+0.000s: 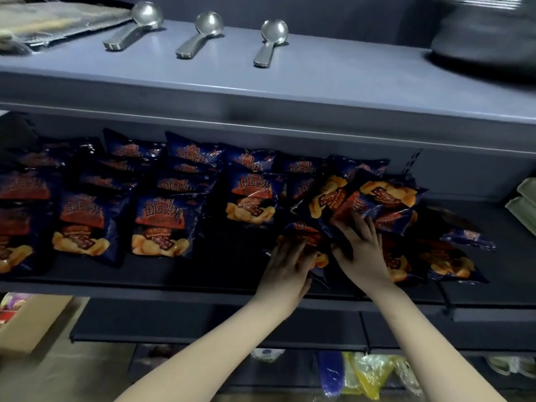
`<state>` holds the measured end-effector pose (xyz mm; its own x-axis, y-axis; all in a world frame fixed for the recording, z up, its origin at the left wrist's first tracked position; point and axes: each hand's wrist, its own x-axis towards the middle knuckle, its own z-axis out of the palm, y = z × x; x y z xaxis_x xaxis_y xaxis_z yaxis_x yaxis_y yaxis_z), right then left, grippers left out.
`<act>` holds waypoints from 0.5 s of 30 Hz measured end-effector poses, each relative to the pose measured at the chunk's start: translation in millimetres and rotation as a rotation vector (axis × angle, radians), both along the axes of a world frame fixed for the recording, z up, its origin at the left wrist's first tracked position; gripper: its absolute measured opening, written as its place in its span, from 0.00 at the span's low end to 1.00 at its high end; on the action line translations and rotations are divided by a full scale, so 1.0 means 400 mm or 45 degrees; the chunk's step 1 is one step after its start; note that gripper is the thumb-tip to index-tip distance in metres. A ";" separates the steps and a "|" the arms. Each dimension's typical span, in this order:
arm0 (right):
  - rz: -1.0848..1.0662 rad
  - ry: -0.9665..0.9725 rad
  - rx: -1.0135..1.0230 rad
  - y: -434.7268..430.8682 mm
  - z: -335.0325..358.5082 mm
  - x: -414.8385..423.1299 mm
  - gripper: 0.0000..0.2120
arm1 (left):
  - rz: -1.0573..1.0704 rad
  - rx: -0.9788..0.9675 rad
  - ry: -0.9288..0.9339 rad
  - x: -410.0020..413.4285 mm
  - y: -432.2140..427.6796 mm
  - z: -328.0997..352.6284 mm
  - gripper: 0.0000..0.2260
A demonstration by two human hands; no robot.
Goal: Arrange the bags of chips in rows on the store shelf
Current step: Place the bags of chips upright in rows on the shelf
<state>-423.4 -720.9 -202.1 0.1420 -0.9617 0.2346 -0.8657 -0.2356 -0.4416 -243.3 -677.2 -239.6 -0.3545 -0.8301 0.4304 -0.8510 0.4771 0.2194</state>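
Dark blue chip bags with orange chips printed on them cover the dark middle shelf (220, 274). On the left they lie in neat overlapping rows, such as the front bag (161, 227). On the right a loose pile (377, 204) lies jumbled at odd angles. My left hand (290, 261) lies flat on a bag at the pile's near edge (301, 230), fingers spread. My right hand (361, 248) presses on the tilted bags beside it, fingers spread, fingertips touching a bag (353, 206). Neither hand visibly grips a bag.
The grey shelf above (261, 91) carries three metal spoons (203, 34), a wire rack at far left and a dark pot (487, 33) at right. Green packs (522, 198) sit at the far right. Below are a cardboard box (29, 320) and coloured packets (362, 372).
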 end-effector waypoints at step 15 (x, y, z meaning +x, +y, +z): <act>0.335 -0.045 -0.166 -0.052 0.017 0.369 0.25 | 0.474 0.257 0.108 0.228 -0.132 0.010 0.29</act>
<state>-275.7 -741.6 -195.3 0.3722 -0.8541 0.3633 -0.7521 -0.5069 -0.4212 -152.2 -730.1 -235.7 0.0144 -0.9653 0.2609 -0.9319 0.0816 0.3535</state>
